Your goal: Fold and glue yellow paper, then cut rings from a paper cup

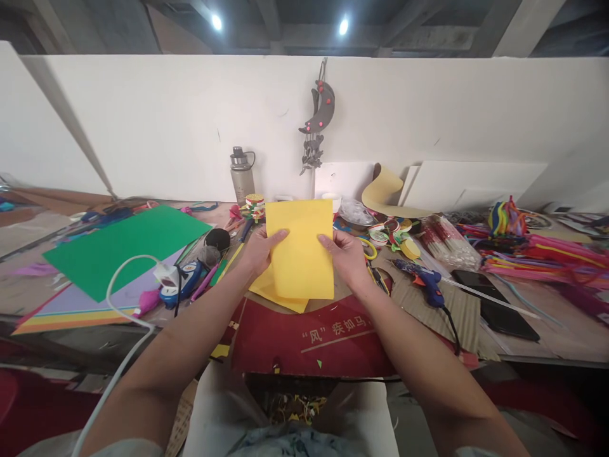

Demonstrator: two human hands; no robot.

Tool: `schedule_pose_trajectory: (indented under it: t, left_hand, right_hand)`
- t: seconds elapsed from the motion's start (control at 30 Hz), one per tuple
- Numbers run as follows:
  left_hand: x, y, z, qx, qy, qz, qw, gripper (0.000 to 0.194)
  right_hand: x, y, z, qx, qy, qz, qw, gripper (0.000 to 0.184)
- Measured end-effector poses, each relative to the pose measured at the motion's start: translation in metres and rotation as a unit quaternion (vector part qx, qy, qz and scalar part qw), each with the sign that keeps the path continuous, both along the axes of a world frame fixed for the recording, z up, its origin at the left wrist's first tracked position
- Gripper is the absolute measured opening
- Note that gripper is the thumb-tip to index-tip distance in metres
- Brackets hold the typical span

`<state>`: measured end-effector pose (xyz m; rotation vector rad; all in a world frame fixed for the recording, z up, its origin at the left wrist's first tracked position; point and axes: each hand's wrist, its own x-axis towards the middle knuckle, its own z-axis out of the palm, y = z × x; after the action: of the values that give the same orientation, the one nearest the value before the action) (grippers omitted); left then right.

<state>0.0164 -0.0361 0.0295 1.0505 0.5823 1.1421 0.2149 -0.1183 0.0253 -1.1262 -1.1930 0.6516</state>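
Note:
A plain yellow rectangular sheet (301,260), felt or thick paper, is held up in front of me above the table. My left hand (260,252) pinches its left edge, thumb on the near face. At the right edge, my right hand (349,252) grips it the same way. Under and behind it lies another yellow piece (280,301), partly covered. Both rest over a dark red board (304,343) with printed characters at the table's front edge.
Left are a green sheet (128,247), a blue device (183,284) with a white cable, and a bottle (242,178). To the right lie a blue glue gun (431,285) on corrugated cardboard (457,320), phones (504,317) and pipe cleaners (537,257). A crescent ornament (323,108) hangs on the partition.

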Motion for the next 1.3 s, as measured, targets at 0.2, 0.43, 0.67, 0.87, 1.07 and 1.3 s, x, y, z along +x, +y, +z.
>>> schedule_pose_trajectory:
  t: [0.2, 0.43, 0.67, 0.87, 1.07, 1.3]
  left_hand:
    - [0.001, -0.002, -0.002, -0.020, 0.032, -0.056, 0.998, 0.068]
    - [0.002, -0.002, -0.002, -0.024, 0.040, -0.043, 0.998, 0.067]
    - [0.001, -0.003, -0.002, -0.028, 0.061, -0.062, 0.996, 0.067]
    - [0.001, 0.003, -0.012, -0.014, 0.047, -0.090, 0.995, 0.069]
    - [0.002, 0.002, -0.011, -0.010, 0.037, -0.070, 0.997, 0.072]
    - [0.002, -0.001, -0.007, -0.029, 0.045, -0.074, 0.996, 0.069]
  right_hand:
    - [0.003, 0.003, -0.002, 0.005, 0.028, -0.025, 0.999, 0.059]
    - [0.002, 0.002, 0.001, 0.011, -0.011, -0.022, 1.000, 0.059]
    - [0.002, 0.000, 0.005, 0.030, 0.016, -0.021, 0.999, 0.061]
    - [0.005, 0.002, 0.002, 0.030, 0.013, -0.044, 0.999, 0.060]
    - [0.003, 0.003, -0.001, 0.040, 0.014, -0.044, 0.998, 0.062]
    - [0.001, -0.002, 0.008, 0.042, 0.045, -0.007, 0.998, 0.056]
